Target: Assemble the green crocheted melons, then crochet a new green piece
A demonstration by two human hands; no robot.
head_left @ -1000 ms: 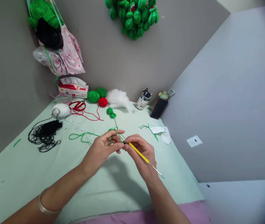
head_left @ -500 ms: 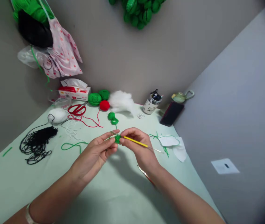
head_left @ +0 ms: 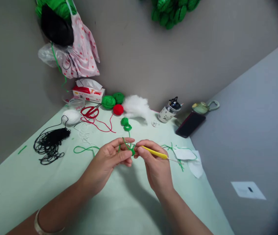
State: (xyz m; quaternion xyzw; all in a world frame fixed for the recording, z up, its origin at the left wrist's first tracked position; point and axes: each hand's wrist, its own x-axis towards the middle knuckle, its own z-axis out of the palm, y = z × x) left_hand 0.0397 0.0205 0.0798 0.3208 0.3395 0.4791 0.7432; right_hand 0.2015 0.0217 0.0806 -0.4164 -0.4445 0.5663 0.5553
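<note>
My left hand (head_left: 109, 160) pinches a small green crochet piece (head_left: 131, 150), with green yarn (head_left: 86, 149) looped over its fingers and trailing left across the pale green table (head_left: 31, 189). My right hand (head_left: 155, 164) grips a yellow-handled crochet hook (head_left: 157, 153); the hook's tip meets the green piece between both hands. The two hands are touching above the middle of the table.
A black yarn tangle (head_left: 49, 143) lies at left. Red yarn (head_left: 92, 115), green and red balls (head_left: 111, 102), white stuffing (head_left: 136, 106), a tissue box (head_left: 88, 93), a jar (head_left: 168, 111) and a phone (head_left: 190, 124) line the back. Felt scraps (head_left: 189, 158) lie at right. Bags (head_left: 77, 55) hang on the wall.
The view has shifted, so everything sits slightly further right. My hands stay together at the green piece, and green yarn is again looped over my left fingers; the hook still points to the right.
</note>
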